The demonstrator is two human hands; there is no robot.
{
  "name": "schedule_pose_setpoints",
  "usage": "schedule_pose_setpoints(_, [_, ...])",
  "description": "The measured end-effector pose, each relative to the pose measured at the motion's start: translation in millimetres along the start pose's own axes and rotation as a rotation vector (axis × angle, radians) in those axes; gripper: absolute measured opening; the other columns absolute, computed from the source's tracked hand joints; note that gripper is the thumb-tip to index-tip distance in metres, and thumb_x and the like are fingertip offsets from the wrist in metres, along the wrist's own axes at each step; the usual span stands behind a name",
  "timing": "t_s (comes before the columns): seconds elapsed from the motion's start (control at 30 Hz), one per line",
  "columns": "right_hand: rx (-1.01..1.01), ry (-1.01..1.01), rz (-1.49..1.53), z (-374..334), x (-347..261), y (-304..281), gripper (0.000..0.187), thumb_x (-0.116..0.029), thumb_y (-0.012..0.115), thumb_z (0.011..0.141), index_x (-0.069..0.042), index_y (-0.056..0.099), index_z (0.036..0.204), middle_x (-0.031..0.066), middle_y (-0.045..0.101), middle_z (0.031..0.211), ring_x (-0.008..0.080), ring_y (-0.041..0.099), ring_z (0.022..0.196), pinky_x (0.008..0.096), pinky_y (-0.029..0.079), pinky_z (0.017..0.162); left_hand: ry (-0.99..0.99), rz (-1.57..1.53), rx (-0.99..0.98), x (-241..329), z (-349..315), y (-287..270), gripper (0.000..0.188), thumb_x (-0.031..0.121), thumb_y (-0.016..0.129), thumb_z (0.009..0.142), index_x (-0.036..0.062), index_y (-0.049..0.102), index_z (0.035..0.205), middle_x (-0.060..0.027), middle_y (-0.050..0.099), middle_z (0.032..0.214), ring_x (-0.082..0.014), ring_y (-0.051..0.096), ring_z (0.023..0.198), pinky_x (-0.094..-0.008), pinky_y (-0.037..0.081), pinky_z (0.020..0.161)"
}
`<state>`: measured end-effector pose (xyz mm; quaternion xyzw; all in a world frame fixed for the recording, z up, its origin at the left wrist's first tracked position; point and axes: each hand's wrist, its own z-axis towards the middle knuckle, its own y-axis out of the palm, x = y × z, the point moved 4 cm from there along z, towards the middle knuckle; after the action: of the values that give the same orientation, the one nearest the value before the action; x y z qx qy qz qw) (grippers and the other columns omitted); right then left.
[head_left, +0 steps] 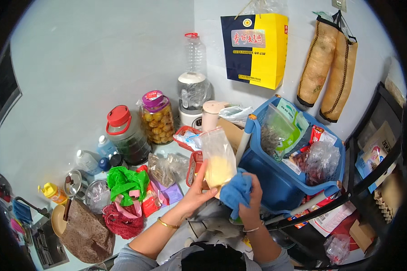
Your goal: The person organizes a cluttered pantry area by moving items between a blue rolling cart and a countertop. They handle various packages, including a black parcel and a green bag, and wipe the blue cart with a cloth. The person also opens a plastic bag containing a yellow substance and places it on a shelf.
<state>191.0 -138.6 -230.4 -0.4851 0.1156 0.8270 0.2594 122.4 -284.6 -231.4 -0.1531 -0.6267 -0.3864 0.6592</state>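
Note:
A clear plastic bag of pale yellow powder [220, 168] is held up in front of me. My left hand [201, 187] grips it low on its left side, fingers wrapped behind and thumb across the bottom. My right hand [254, 198] is closed on a blue cloth [236, 189], which is bunched against the bag's lower right corner. Just behind the bag, on the counter, are a red plastic basket [194, 167] and a brown cardboard box [230, 132].
At right stands a blue plastic basket rack [276, 180] full of packets. Large jars [157, 119] line the wall, with a green bag [126, 183] and a brown towel [86, 232] nearer left. A paper bag [255, 49] hangs above. A black shelf [371, 171] borders the far right.

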Motion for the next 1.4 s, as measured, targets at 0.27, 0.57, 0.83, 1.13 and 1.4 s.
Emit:
schedule_pose_setpoints(0.27, [0.040,0.499,0.880,25,13,13,0.022,0.002,0.055,0.082,-0.007,0.052,0.102,0.0021,0.056,0.089,0.0122,0.056,0.077,0.0250,0.049,0.067,0.285,0.945,0.215,20,-6,9,0.094,0.015,0.078,0.065,0.0096,0.022,0.140,-0.0238,0.012,0.144,-0.0344,0.023,0.132,-0.0369,0.030,0.102])
schedule_pose_setpoints(0.57, [0.073,0.630,0.910,27,0,19,0.019,0.001,0.052,0.084,-0.007,0.053,0.101,0.0023,0.055,0.089,0.0121,0.056,0.075,0.0248,0.048,0.066,0.288,0.824,0.168,22,-15,-2,0.083,0.017,0.074,0.069,0.0112,0.028,0.138,-0.0267,0.013,0.143,-0.0378,0.020,0.132,-0.0393,0.026,0.104])
schedule_pose_setpoints(0.83, [-0.059,0.637,0.924,28,21,18,0.027,-0.003,0.052,0.086,-0.004,0.051,0.113,0.0081,0.056,0.107,0.0206,0.057,0.098,0.0340,0.049,0.084,0.279,0.755,0.232,23,-15,-4,0.077,0.016,0.072,0.070,0.0098,0.033,0.136,-0.0292,0.022,0.139,-0.0380,0.023,0.131,-0.0386,0.028,0.103])
schedule_pose_setpoints(1.13, [-0.033,0.154,0.595,11,-7,12,0.026,-0.004,0.061,0.077,-0.005,0.051,0.101,0.0045,0.053,0.094,0.0150,0.053,0.079,0.0304,0.047,0.071,0.263,0.305,0.066,24,-18,-8,0.090,0.025,0.071,0.074,0.0123,0.014,0.142,-0.0161,0.016,0.146,-0.0276,0.016,0.135,-0.0369,0.022,0.106])
schedule_pose_setpoints(1.4, [-0.253,-0.631,-0.263,-23,-65,23,0.026,-0.005,0.069,0.062,-0.011,0.064,0.086,0.0113,0.053,0.094,0.0309,0.054,0.090,0.0394,0.045,0.077,-0.050,-0.251,0.138,21,-30,12,0.093,0.030,0.072,0.074,0.0087,0.011,0.141,-0.0060,0.029,0.137,-0.0198,0.030,0.125,-0.0325,0.028,0.102])
